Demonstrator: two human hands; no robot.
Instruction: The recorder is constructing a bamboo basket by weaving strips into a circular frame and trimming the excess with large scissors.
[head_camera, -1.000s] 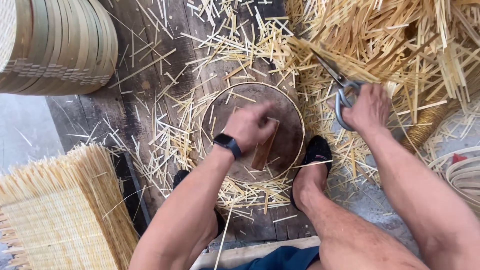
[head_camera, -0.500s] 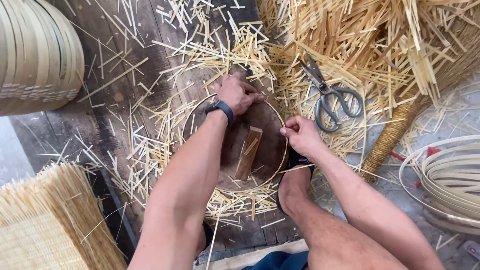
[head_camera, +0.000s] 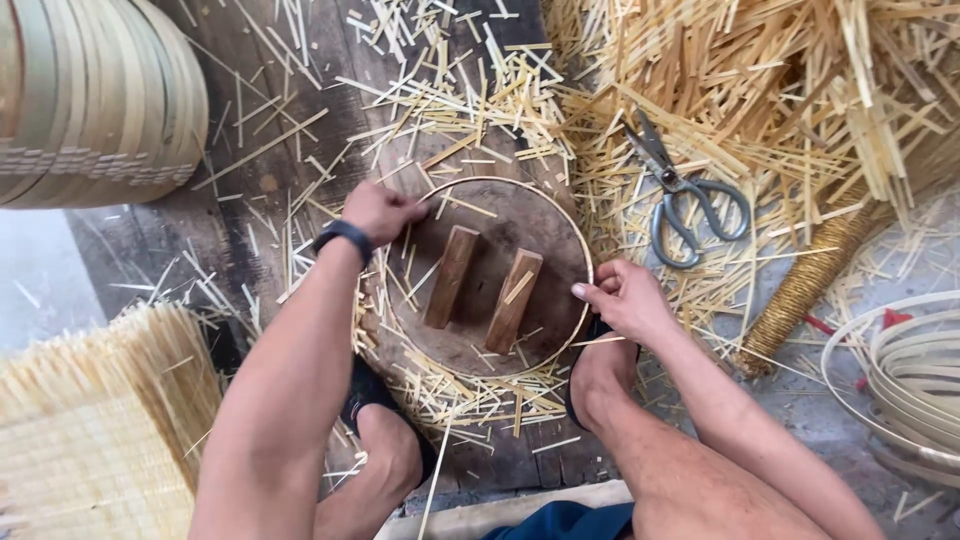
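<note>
— Where's the hoop?
— The thin bamboo hoop lies on the dark wooden board (two wooden blocks inside); my left hand and right hand pinch its rim.

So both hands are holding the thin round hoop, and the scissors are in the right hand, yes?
Not quite. The head view shows both the left hand and right hand on the hoop, but the scissors lie on the straw beside it, in neither hand.
</note>
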